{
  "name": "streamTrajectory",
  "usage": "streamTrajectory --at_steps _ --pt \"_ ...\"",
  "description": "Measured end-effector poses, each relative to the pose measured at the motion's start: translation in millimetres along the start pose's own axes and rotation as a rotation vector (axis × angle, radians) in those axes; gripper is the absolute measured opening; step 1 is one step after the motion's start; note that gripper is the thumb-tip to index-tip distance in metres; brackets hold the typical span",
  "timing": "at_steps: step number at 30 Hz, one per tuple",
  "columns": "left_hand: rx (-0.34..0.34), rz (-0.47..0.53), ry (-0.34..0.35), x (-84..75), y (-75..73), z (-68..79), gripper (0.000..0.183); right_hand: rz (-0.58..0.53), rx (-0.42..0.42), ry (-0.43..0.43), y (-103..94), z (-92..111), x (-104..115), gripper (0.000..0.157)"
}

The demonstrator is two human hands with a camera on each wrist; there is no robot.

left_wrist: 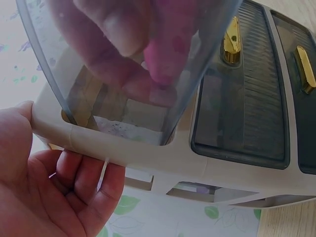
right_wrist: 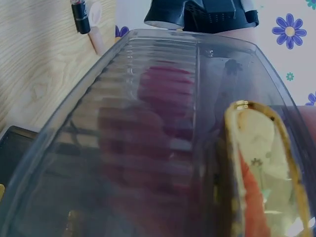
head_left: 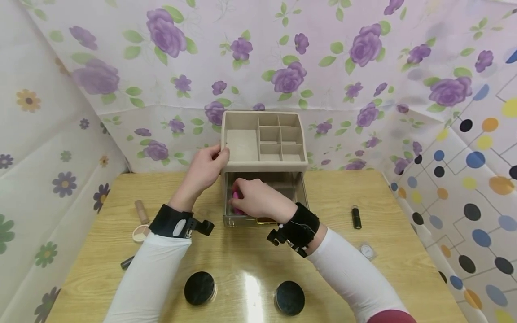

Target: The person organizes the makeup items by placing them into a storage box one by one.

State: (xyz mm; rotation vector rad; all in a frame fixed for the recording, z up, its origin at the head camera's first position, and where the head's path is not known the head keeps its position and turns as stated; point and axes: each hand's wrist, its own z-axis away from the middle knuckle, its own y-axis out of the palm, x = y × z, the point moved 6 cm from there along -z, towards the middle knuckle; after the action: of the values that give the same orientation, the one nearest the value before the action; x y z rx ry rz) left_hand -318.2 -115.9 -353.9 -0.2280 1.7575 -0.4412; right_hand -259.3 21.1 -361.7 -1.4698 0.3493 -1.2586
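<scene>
A beige cosmetics organizer (head_left: 264, 166) stands at the back of the table, its top divided into compartments. My left hand (head_left: 206, 168) grips its left upper edge, thumb over the rim and fingers curled at the side. Below the top, a clear drawer (head_left: 242, 220) with a gold handle (right_wrist: 232, 168) is pulled out. Inside it, my right hand (head_left: 264, 199) pinches a small pink object (left_wrist: 170, 44) near the drawer's left side. Through the clear plastic, the pink object appears between thumb and fingers; the hand covers part of it. Other drawers with gold handles (left_wrist: 232, 42) are closed.
Two round black-lidded jars (head_left: 199, 288) (head_left: 289, 298) sit at the front. To the right lie a black tube (head_left: 356, 217) and a small round dial-like case (head_left: 367, 251). At left are a beige tube (head_left: 141, 211), a round compact (head_left: 141, 233) and a dark stick (head_left: 127, 263).
</scene>
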Motion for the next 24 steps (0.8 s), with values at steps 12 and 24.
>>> streamTrajectory --at_steps 12,24 --pt "0.008 0.022 0.001 0.0 1.7 -0.4 0.052 0.013 -0.004 -0.011 -0.1 -0.1 0.4 0.028" --pt "0.007 0.027 0.010 0.5 0.7 -1.0 0.050 0.042 0.001 -0.009 0.4 -1.9 1.8 0.033"
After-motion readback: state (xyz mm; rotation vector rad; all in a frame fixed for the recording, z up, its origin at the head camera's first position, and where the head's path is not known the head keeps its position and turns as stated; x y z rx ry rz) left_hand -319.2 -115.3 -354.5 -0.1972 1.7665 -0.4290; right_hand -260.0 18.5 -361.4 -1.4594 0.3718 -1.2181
